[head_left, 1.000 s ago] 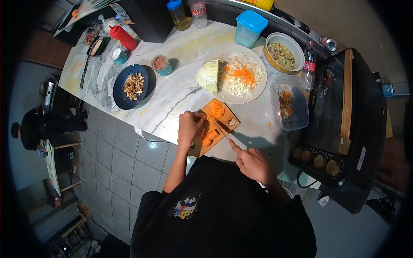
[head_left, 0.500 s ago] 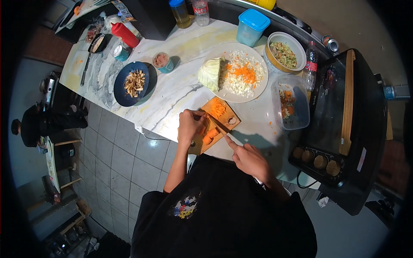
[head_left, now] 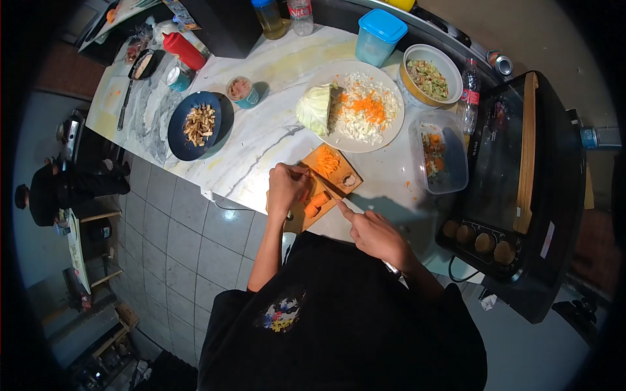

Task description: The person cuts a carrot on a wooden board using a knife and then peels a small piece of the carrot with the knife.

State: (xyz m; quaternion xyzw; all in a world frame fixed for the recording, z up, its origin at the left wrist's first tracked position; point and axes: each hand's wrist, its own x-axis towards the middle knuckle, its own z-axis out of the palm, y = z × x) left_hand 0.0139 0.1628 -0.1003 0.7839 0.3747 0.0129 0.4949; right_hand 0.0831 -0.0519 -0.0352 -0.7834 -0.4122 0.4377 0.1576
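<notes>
Centrally: small wooden cutting board [head_left: 324, 183] at the edge of the pale marble counter [head_left: 261, 140]. Left hand [head_left: 287, 188] — fingers curled, pinning orange carrot pieces [head_left: 317, 201] to the board. Right hand [head_left: 375, 236] — clenched around a dark-bladed knife [head_left: 328, 187], index finger extended. Shredded carrot pile [head_left: 327, 161] at the board's 12 o'clock; white plate of chopped cabbage [head_left: 357, 107] beyond.

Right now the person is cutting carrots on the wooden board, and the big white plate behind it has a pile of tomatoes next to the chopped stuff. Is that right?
Not quite. In the head view, the white plate holds a wedge of cabbage, not tomatoes, beside the chopped pile. The rest is right: the right hand works a knife on carrots on the wooden board.
</notes>
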